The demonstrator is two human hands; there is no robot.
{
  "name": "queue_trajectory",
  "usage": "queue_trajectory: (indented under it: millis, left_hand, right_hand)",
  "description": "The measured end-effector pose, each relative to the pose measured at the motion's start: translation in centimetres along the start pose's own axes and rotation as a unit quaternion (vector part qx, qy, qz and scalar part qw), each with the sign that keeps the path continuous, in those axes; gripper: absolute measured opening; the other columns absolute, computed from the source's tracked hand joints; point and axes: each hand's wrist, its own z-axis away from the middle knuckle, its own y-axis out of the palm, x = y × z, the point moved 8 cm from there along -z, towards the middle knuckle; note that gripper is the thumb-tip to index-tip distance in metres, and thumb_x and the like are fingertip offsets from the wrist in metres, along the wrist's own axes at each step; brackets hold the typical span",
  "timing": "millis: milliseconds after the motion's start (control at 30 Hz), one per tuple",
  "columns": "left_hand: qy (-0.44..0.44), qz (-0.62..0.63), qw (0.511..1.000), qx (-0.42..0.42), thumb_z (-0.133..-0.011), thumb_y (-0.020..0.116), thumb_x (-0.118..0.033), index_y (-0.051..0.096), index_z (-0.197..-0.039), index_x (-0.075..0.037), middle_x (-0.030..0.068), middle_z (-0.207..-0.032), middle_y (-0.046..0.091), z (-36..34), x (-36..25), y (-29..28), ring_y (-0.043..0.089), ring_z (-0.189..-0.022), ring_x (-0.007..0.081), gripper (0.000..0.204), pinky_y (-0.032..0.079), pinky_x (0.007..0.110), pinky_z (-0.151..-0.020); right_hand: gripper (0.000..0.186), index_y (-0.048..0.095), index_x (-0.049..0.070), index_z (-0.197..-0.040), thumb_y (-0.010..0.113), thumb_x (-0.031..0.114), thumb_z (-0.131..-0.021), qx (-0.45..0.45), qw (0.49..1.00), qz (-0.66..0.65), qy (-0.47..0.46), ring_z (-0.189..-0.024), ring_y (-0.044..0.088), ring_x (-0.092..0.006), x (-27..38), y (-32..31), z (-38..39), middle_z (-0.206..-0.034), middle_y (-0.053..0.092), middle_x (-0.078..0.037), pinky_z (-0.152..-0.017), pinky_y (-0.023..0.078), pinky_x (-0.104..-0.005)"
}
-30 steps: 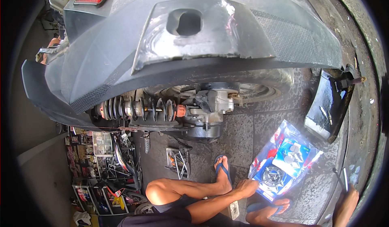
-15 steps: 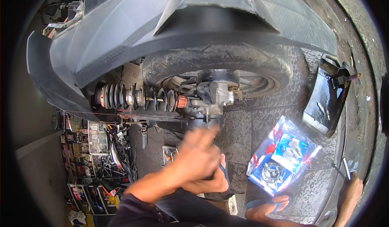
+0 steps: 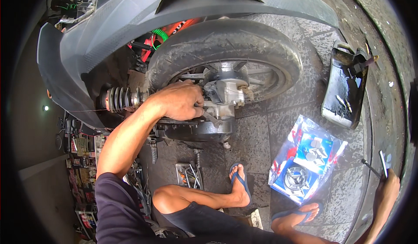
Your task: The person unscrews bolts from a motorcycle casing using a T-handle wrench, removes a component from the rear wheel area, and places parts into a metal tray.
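Note:
My left hand (image 3: 176, 101) is closed beside the lower end of the shock absorber (image 3: 124, 99), at the hub of a scooter's rear wheel. From its fingers a metal wrench (image 3: 210, 117) points toward the silver axle housing (image 3: 224, 112); whether its end touches a bolt cannot be told. The hand hides the lower part of the spring. At the far right my right hand (image 3: 390, 181) grips a tool with a silver bar (image 3: 382, 162) and a dark rod beside it. The worn black tire (image 3: 222, 37) stands behind the housing.
A clear plastic bag (image 3: 333, 174) with blue-backed parts lies on the tiles. A black fender (image 3: 346, 87) rests at the right, near a raised edge. Beside my leg sits a small tray (image 3: 183, 176) of tools. Grey bodywork (image 3: 130, 30) overhangs the wheel.
My left hand has moved up and left from below the housing to the shock's lower end. The right hand has risen slightly with its tool. The view has shifted, uncovering more of the tire.

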Motion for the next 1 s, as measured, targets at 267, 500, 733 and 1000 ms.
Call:
queue_trajectory:
  millis: [267, 500, 733, 1000]
  left_hand:
    - [0.018, 0.019, 0.999, 0.026, -0.078, 0.063, -0.027, 0.070, -0.088, 0.000, 0.0204, -0.101, 0.064, -0.1, 0.3, 0.9, 0.060, -0.100, 0.0380, 0.031, 0.046, 0.046, -0.086]
    - [0.077, -0.055, 0.956, -0.278, -0.083, 0.060, -0.022, 0.064, -0.078, 0.002, 0.0218, -0.085, 0.062, 4.3, -10.5, -1.7, 0.060, -0.088, 0.0386, 0.025, 0.046, 0.048, -0.077]
    - [0.127, 0.219, 0.954, -0.159, -0.091, 0.051, -0.029, 0.067, -0.087, 0.003, 0.0274, -0.089, 0.066, -8.9, -22.8, 8.5, 0.065, -0.088, 0.0434, 0.036, 0.050, 0.052, -0.081]
    - [0.233, 0.264, 0.934, -0.051, -0.089, 0.052, -0.024, 0.070, -0.086, 0.003, 0.0265, -0.092, 0.068, -5.9, -25.0, 18.8, 0.068, -0.087, 0.0397, 0.033, 0.054, 0.048, -0.073]
  right_hand:
    - [0.021, 0.066, -0.002, -0.100, 0.055, 0.005, -0.084, 0.083, 0.996, 0.019, 0.041, -0.087, 0.061, -0.0467, 2.8, -1.8, 2.3, -0.087, 0.064, -0.028, -0.075, 0.046, -0.0533]
    - [0.020, 0.066, -0.001, -0.088, 0.062, 0.019, -0.087, 0.047, 0.995, -0.041, 0.084, -0.085, 0.063, -0.0450, -0.1, -0.7, 5.4, -0.085, 0.065, -0.027, -0.074, 0.048, -0.0520]
    - [0.027, 0.068, -0.005, -0.094, 0.062, 0.021, -0.088, 0.060, 0.984, -0.142, 0.085, -0.088, 0.064, -0.0460, -2.0, -0.1, 7.4, -0.085, 0.063, -0.033, -0.076, 0.049, -0.0482]
    - [0.029, 0.065, -0.006, -0.101, 0.060, 0.020, -0.090, 0.044, 0.998, -0.046, 0.020, -0.084, 0.062, -0.0349, -5.0, 1.8, 8.2, -0.088, 0.061, -0.024, -0.076, 0.047, -0.0426]
